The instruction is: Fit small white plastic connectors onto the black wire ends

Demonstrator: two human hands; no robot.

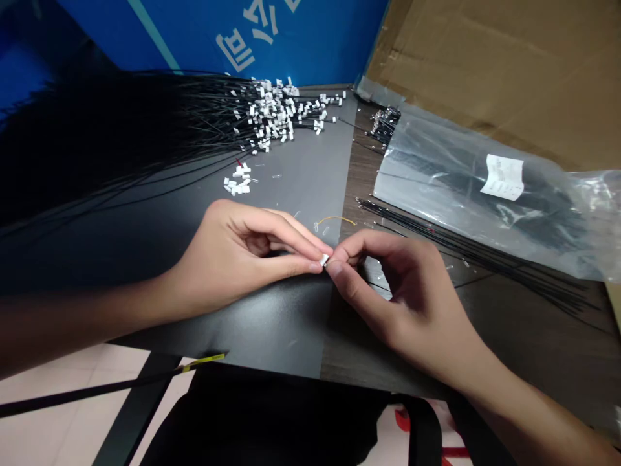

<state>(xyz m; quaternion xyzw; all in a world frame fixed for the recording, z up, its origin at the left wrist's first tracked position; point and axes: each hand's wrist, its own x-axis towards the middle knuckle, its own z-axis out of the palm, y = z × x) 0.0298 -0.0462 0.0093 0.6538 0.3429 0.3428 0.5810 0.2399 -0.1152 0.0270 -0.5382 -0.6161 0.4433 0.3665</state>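
Observation:
Between the thumb and fingertips of my left hand is a small white plastic connector housing. My right hand meets it from the other side, thumb and forefinger pinched on a thin black wire at the connector. The wire's tip is hidden by the fingers; part of a black wire shows beyond the hand. Just past the fingertips lie a short yellow wire and tiny clear plastic pieces. A small heap of loose white connector housings sits beyond my left hand.
A large bundle of black wires with white connectors covers the back left. On the right are loose black wires and a clear plastic bag of more wires. A blue panel and a cardboard box stand behind.

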